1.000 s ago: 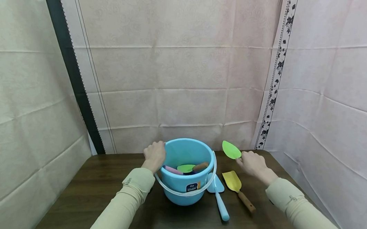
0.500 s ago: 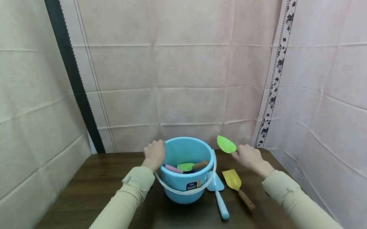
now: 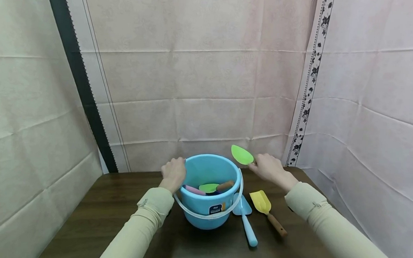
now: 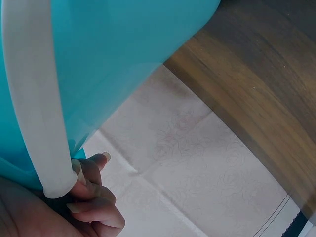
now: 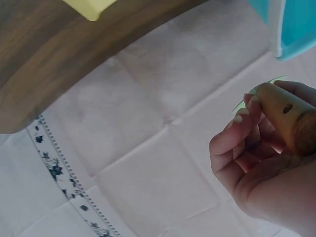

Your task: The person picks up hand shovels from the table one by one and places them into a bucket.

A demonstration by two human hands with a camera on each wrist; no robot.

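Observation:
A light blue bucket (image 3: 207, 210) with a white handle (image 3: 219, 215) stands on the table. My left hand (image 3: 173, 174) grips its left rim; in the left wrist view the fingers (image 4: 101, 210) curl at the rim beside the handle's end. Up and to the right of the bucket, my right hand (image 3: 269, 169) holds a green toy shovel (image 3: 242, 155), its blade pointing left. Its wooden handle (image 5: 284, 111) lies between thumb and fingers in the right wrist view. Inside the bucket lie another green blade (image 3: 208, 188), a wooden handle (image 3: 225, 186) and a pink piece (image 3: 194, 190).
Right of the bucket, a blue shovel (image 3: 248, 228) lies on the dark wooden table (image 3: 118, 214), its blade partly behind the bucket handle. Beside it is a yellow shovel (image 3: 260, 202) with a wooden handle. Patterned cloth (image 3: 212, 86) hangs behind and on both sides.
My right hand has moved left and slightly up with the green shovel, closer to the bucket. The left hand stays on the rim.

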